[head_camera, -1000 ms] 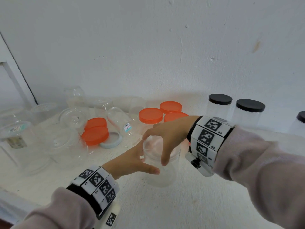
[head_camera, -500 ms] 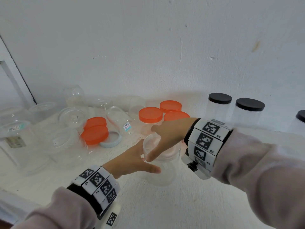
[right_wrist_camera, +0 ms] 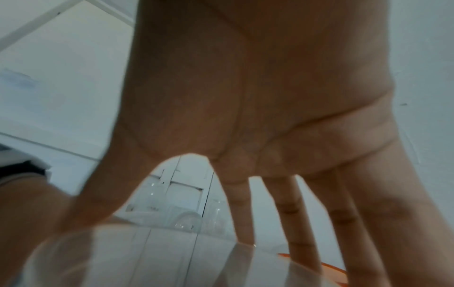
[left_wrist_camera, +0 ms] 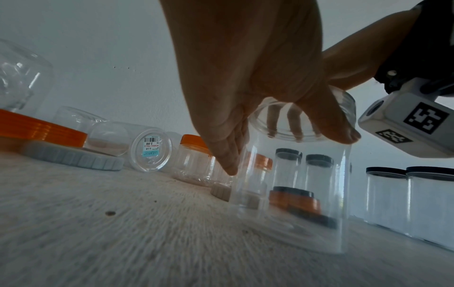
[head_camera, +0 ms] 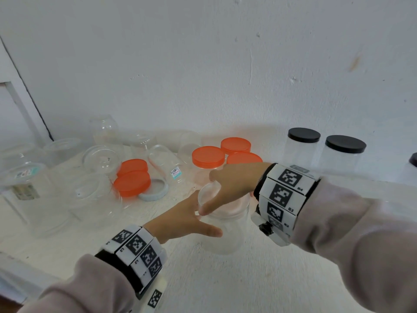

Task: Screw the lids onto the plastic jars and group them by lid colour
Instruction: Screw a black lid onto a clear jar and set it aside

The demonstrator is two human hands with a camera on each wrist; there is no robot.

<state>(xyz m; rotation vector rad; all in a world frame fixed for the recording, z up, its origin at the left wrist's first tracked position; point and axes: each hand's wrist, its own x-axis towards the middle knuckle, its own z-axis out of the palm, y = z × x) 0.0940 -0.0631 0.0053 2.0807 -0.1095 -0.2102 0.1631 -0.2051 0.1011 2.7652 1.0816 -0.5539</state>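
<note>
The clear jar (head_camera: 225, 231) stands upright on the white table (head_camera: 248, 285), at about 6 o'clock from the three orange-lidded jars (head_camera: 208, 157). The left hand (head_camera: 180, 219) holds the jar's side — thumb in front, fingers (left_wrist_camera: 228, 151) straight along the wall. The right hand (head_camera: 234, 184) grips the clear lid (head_camera: 208, 194) at the jar's mouth from above with thumb and spread fingers; two black-lidded jars (head_camera: 325, 143) stand at 2 o'clock.

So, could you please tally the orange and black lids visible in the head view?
Orange lids: 5
Black lids: 3, one cut off at the right edge
Total: 8
</note>
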